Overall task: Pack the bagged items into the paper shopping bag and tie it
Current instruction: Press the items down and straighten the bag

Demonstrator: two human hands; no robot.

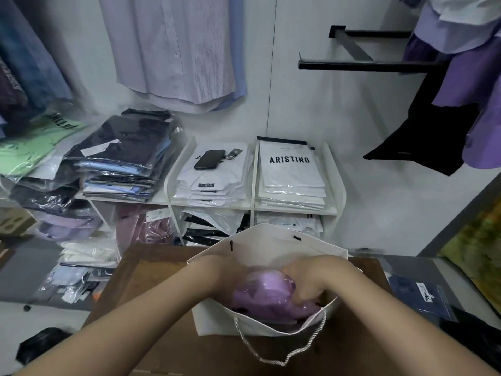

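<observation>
Lilac fabric in a clear plastic sleeve, the bagged item (267,294), sits under both hands inside the open mouth of a white paper shopping bag (260,325). The right hand (305,280) is clenched around the right end of the package, fingers curled down over it, pressing it into the bag. The left hand (221,268) reaches in from the left, and its fingers are hidden behind the bag wall and the package, so whether it grips or only steadies cannot be told. The package lies with its long axis roughly left to right across the bag mouth, bulging upward in the middle, directly below and between the hands; the right hand appears to have the firmer hold. The bag stands upright on a brown worktop (151,291), its far wall rising behind the hands and its near wall low toward the person. A twisted white rope handle (282,356) hangs loose from the near wall onto the worktop, not yet tied. Bare worktop lies on both sides of the bag, giving room to move. Beyond, a white shelf (252,206) holds stacks of packaged shirts, with a dark phone (209,159) on one stack.
</observation>
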